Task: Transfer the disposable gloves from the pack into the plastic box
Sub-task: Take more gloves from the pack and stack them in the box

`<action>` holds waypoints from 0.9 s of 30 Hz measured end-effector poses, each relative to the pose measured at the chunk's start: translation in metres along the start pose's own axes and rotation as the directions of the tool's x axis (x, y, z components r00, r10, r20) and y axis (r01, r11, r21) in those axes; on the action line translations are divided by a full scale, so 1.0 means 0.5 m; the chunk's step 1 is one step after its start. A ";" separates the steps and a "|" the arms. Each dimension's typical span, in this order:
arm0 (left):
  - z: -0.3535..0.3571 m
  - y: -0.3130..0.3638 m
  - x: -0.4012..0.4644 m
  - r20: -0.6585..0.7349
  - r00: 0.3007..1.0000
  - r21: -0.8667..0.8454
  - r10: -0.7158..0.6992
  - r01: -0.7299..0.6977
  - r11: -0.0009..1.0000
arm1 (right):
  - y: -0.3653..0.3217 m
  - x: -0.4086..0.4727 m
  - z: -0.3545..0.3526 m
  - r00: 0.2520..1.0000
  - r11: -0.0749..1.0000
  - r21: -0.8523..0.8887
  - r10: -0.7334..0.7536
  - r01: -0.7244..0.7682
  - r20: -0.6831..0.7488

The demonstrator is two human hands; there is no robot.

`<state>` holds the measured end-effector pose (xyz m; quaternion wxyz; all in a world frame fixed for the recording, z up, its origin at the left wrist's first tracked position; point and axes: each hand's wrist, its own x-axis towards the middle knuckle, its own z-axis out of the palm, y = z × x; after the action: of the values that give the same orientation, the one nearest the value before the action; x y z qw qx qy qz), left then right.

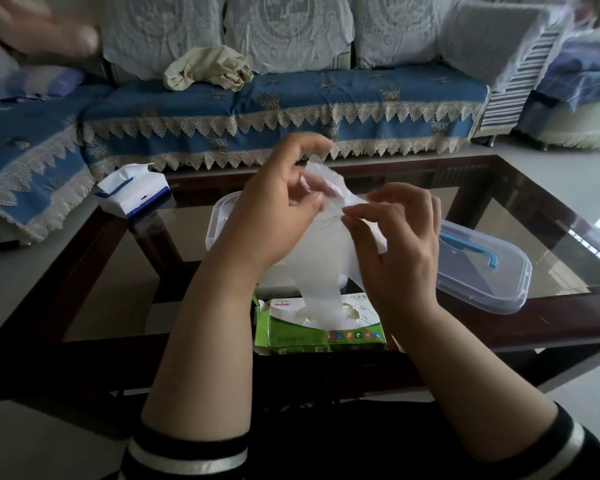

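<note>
Head cam looking down at a clear disposable glove (321, 258) stretched between the two hands, its long axis running roughly up and away from the green glove pack (317, 325), with the lower end still trailing into the pack's opening. It hangs over the clear plastic box (222, 216), which sits on the glass coffee table (533, 216) just behind the pack. Left hand (281, 209) has fingers curled, pinching the upper part of the glove. Right hand (400, 237) pinches the film between thumb and forefinger right beside it, other fingers loosely spread. Box lid (485, 271) with a blue handle lies to the right of the box. A tissue pack (132, 190) sits at the table's far left corner, blue-covered sofa (257, 109) behind.
</note>
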<state>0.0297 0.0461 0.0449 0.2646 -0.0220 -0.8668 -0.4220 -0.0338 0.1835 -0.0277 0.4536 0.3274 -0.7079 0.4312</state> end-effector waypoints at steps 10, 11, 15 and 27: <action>0.000 -0.153 0.079 -0.263 0.958 0.197 -0.111 0.166 0.966 | 0.046 0.055 0.105 0.826 0.916 -0.304 -0.050 0.262 0.561; -0.004 -0.175 0.083 -0.245 0.961 0.272 -0.132 0.198 0.941 | 0.054 0.070 0.120 0.748 0.921 -0.288 -0.005 0.262 0.664; -0.015 -0.249 0.099 -0.154 0.954 0.488 -0.256 0.298 0.820 | 0.078 0.106 0.176 0.407 0.977 -0.202 0.156 0.072 0.900; 0.013 -0.295 0.110 -0.009 0.796 0.893 -0.605 0.279 0.354 | 0.131 0.050 0.323 -0.183 0.905 -0.415 0.425 0.093 0.886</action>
<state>-0.0591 -0.0541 -0.0384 -0.0336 0.2825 -0.9584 0.0225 -0.1571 0.0621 -0.0602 -0.2590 0.3551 -0.8972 -0.0421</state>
